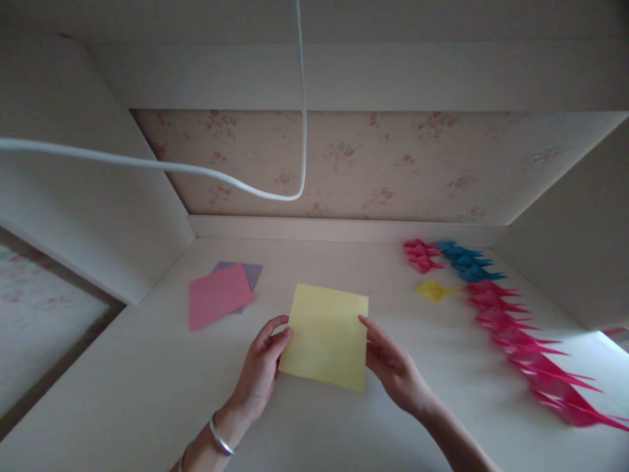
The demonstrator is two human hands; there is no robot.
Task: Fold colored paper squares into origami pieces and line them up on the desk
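Observation:
A square sheet of plain yellow paper (325,337) is held above the white surface, slightly tilted. My left hand (260,364) pinches its left edge, thumb on the near face and the other fingers partly hidden behind. On the opposite side my right hand (393,367) grips the right edge, one fingertip lying over the paper and the remaining fingers curled beside it. To the left lies a pink sheet (219,298), partly covering a purple sheet (254,274). A silver bracelet (221,436) circles my left wrist.
Folded paper shapes stand on the right: a yellow one (434,290), several blue ones (466,262), small pink ones (421,255) and a row of larger pink ones (533,357). A white cable (221,176) hangs in front. Panels enclose the white surface (314,259).

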